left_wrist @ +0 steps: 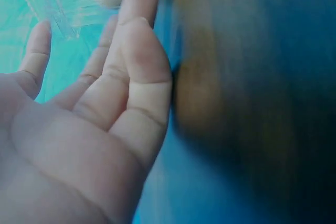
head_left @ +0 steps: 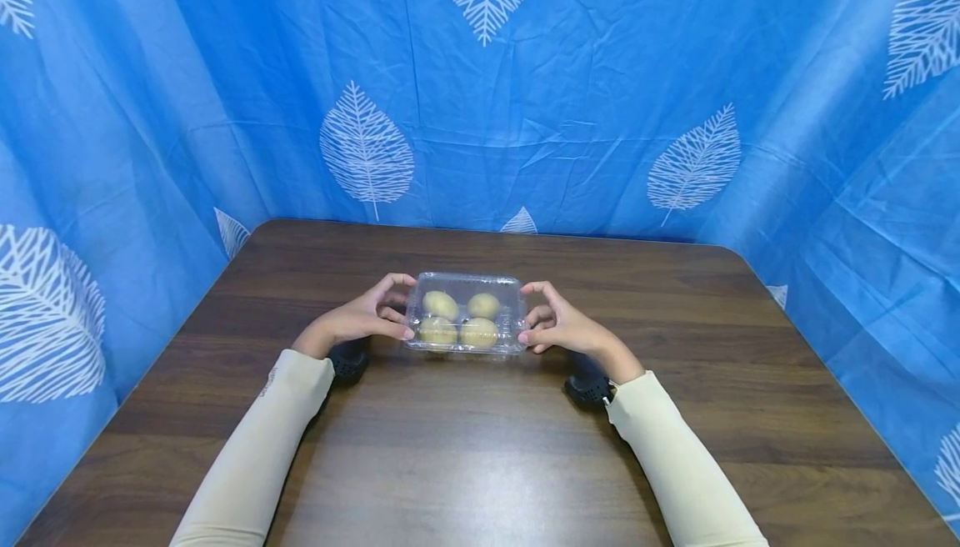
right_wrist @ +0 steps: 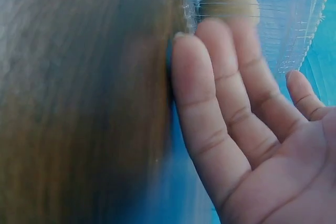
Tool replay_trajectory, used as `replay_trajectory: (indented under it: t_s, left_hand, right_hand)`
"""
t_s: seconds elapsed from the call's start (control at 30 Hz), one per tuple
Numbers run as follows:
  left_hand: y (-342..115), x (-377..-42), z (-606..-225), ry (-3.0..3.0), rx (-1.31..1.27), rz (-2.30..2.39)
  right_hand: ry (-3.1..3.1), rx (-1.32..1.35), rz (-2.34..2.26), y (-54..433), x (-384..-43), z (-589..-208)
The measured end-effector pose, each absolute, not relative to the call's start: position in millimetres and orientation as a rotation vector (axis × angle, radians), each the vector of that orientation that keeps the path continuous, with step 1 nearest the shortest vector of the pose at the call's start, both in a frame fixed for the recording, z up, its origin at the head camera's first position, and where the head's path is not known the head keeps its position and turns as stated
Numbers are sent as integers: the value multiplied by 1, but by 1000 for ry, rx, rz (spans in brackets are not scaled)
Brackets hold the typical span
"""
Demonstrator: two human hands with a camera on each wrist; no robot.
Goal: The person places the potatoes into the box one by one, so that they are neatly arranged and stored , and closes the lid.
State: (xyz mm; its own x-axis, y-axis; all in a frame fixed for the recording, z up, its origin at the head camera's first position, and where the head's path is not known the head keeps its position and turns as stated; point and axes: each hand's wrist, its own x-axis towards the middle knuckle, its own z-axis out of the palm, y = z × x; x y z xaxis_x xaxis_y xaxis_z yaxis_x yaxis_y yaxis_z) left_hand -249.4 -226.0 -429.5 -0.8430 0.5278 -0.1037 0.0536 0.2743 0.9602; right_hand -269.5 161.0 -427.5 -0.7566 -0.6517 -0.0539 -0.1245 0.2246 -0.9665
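Observation:
A clear plastic box (head_left: 467, 282) with several round, pale yellow potato-like items (head_left: 478, 333) inside is held between my two hands in the head view. My left hand (head_left: 367, 313) grips its left end, thumb at the near corner and fingers toward the far one. At the right end, my right hand (head_left: 561, 323) grips it the same way. In the left wrist view, part of the box (left_wrist: 58, 9) shows beyond the fingers (left_wrist: 149, 56). The right wrist view has the box's ridged wall (right_wrist: 278, 19) past my fingers (right_wrist: 194, 72). The box appears closed.
A dark brown wooden table (head_left: 450, 430) lies beneath the hands. Blue curtains (head_left: 570, 88) with white leaf prints hang around its back and sides. Black wrist devices (head_left: 588, 388) sit under both wrists, beside pale sleeves (head_left: 255, 439).

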Motion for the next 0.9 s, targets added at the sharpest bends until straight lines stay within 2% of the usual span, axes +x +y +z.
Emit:
replay_trajectory:
  t_s: [0.9]
  left_hand:
    - [-226, -247, -423, 2104, 519, 1530]
  right_hand:
    - [1861, -688, -1647, 158, -269, -435]
